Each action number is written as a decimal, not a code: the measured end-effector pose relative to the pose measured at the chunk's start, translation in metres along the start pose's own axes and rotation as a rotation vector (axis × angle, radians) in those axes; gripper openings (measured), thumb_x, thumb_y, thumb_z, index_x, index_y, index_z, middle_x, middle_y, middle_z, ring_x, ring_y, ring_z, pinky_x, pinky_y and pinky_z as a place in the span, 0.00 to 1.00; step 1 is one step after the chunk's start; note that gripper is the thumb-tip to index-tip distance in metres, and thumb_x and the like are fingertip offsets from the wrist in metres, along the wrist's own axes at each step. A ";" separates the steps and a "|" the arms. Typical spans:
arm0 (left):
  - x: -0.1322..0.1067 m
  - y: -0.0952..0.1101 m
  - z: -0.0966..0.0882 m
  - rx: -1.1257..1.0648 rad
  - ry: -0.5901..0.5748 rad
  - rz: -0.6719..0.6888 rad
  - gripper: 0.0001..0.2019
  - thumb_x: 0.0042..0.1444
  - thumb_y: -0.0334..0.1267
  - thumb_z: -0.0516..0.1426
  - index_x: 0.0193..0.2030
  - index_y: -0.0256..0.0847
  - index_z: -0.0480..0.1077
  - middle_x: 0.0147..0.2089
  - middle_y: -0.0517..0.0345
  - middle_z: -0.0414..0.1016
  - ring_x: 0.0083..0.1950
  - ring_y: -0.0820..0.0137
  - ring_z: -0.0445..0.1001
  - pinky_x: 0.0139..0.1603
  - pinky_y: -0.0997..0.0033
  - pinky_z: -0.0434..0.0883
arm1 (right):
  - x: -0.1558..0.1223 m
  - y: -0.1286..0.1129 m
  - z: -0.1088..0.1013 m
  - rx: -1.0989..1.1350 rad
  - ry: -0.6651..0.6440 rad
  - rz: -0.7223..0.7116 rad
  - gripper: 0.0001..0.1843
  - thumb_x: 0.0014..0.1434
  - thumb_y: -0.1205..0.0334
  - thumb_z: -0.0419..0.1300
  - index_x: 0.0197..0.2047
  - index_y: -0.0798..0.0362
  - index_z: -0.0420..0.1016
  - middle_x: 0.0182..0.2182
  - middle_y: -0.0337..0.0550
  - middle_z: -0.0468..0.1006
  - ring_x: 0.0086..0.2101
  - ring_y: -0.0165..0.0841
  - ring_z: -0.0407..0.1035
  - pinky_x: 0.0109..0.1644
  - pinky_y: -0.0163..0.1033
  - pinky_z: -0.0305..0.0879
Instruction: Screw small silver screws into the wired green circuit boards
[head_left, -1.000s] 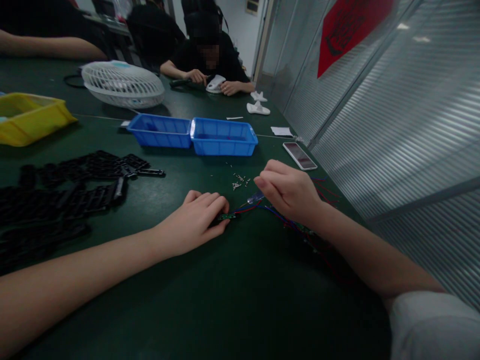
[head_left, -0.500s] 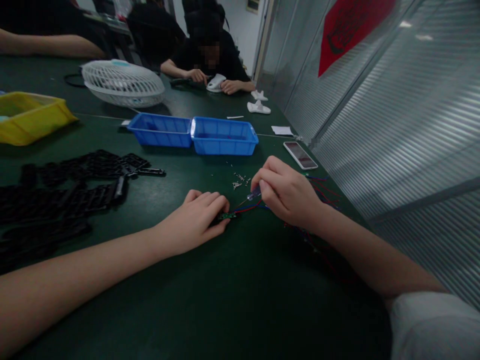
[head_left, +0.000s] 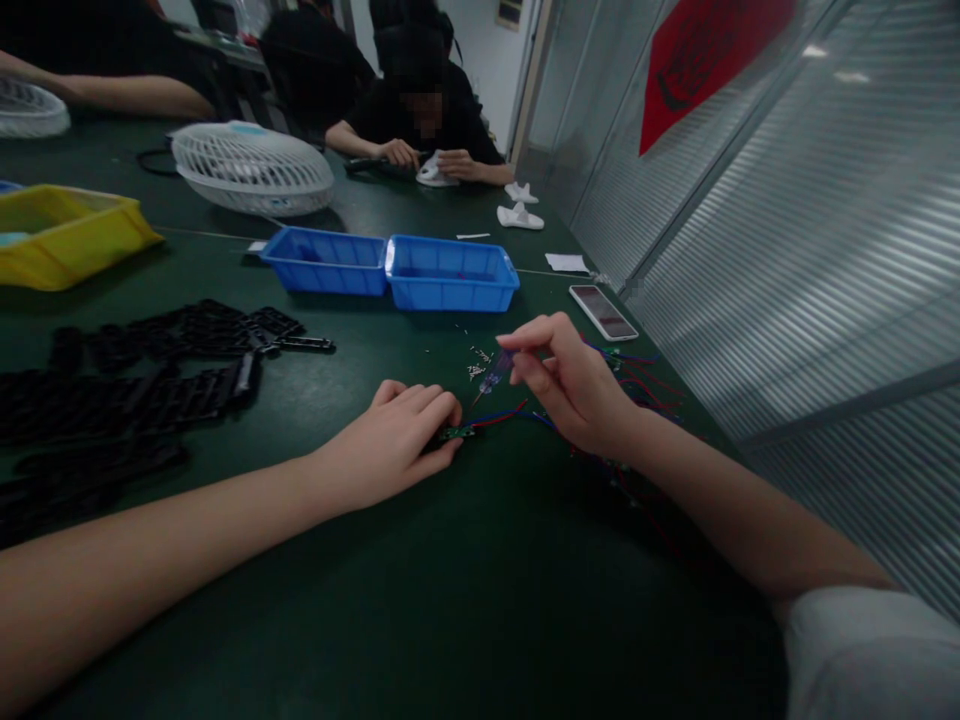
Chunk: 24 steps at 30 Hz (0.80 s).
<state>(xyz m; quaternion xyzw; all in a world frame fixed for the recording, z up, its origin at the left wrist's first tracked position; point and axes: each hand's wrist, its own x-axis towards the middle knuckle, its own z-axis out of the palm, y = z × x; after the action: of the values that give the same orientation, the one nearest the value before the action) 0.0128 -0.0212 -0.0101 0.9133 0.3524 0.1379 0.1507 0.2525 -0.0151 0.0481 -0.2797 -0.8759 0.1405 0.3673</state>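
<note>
Between the fingers and thumb of my left hand (head_left: 409,430) is a small green circuit board (head_left: 459,432), held low at the table; the fingers cover most of it. Red and blue wires (head_left: 499,415) run from the board to the right. My right hand (head_left: 574,385) pinches the handle of a screwdriver (head_left: 495,372) with a clear purplish grip. Its thin shaft slants down to the left, with the tip close to the board by my left fingers; whether it touches cannot be made out. A scatter of small screws (head_left: 477,370) lies just behind the screwdriver.
Black plastic parts (head_left: 172,385) are heaped at the left. Two blue bins (head_left: 454,290) stand behind the screws, a yellow bin (head_left: 67,245) far left. A phone (head_left: 602,312) and more wired boards (head_left: 637,375) lie right. Beyond are a white fan (head_left: 251,170) and a co-worker (head_left: 420,120).
My right hand has shifted its grip, and the screwdriver now stands more steeply, its handle raised. My left hand keeps its hold on the board. The co-worker's hand has moved onto the white object.
</note>
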 end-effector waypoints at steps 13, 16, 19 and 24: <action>0.000 0.001 0.001 0.017 0.007 0.011 0.07 0.64 0.43 0.52 0.44 0.43 0.61 0.42 0.59 0.69 0.44 0.65 0.68 0.47 0.60 0.54 | 0.006 -0.006 -0.009 -0.171 0.009 0.006 0.06 0.67 0.62 0.54 0.44 0.54 0.68 0.37 0.41 0.72 0.37 0.27 0.68 0.37 0.34 0.61; 0.000 0.001 0.000 0.011 0.004 0.011 0.07 0.65 0.43 0.52 0.44 0.43 0.62 0.42 0.60 0.69 0.45 0.65 0.68 0.48 0.60 0.54 | 0.006 -0.007 -0.011 -0.185 0.006 0.009 0.06 0.67 0.60 0.55 0.42 0.54 0.67 0.35 0.39 0.71 0.33 0.26 0.66 0.35 0.33 0.59; 0.000 0.001 0.000 0.006 0.004 0.012 0.07 0.65 0.43 0.52 0.44 0.43 0.62 0.42 0.60 0.69 0.45 0.65 0.68 0.48 0.60 0.54 | 0.007 -0.008 -0.014 -0.225 -0.030 0.018 0.07 0.68 0.59 0.53 0.39 0.54 0.64 0.31 0.37 0.69 0.30 0.25 0.63 0.32 0.32 0.55; 0.000 0.000 0.001 0.010 0.014 0.012 0.07 0.65 0.43 0.52 0.44 0.43 0.62 0.42 0.60 0.69 0.45 0.65 0.68 0.48 0.60 0.54 | 0.007 -0.013 -0.018 -0.402 -0.133 0.074 0.14 0.69 0.53 0.50 0.34 0.52 0.62 0.25 0.34 0.63 0.25 0.25 0.57 0.29 0.34 0.48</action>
<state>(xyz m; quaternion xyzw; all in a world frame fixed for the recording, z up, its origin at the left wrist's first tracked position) 0.0130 -0.0217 -0.0108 0.9152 0.3485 0.1432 0.1430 0.2562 -0.0204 0.0700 -0.3695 -0.8977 -0.0054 0.2399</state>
